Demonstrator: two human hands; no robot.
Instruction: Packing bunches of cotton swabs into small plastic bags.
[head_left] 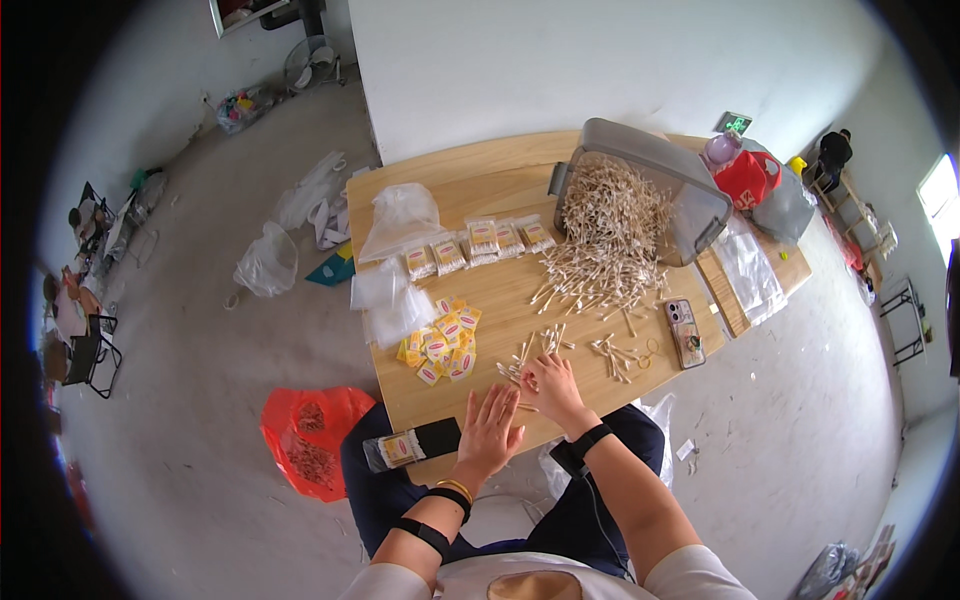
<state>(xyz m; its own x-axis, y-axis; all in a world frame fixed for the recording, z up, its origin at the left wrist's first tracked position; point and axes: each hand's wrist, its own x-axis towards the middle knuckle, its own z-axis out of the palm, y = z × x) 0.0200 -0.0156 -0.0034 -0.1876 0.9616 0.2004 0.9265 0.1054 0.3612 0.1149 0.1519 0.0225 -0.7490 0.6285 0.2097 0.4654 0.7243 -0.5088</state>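
Cotton swabs (551,338) lie in a small loose row at the near middle of the wooden table (500,300). At their near end my right hand (553,392) has its fingers curled together on a few swabs, whose far parts are hidden. My left hand (487,436) lies flat by the table's near edge, fingers stretched out and holding nothing. Left of the swabs is a heap of yellow and white labels (440,347). A filled clear packet (400,449) rests beside my left hand, next to a black flat piece (438,438).
A tipped grey bin (712,228) spills a large swab heap (612,225) onto the table. Filled packets (483,238) line up left of it, near clear bags (392,303). A phone (684,333) and a few swabs (614,357) lie right. A red bag (312,440) stands on the floor.
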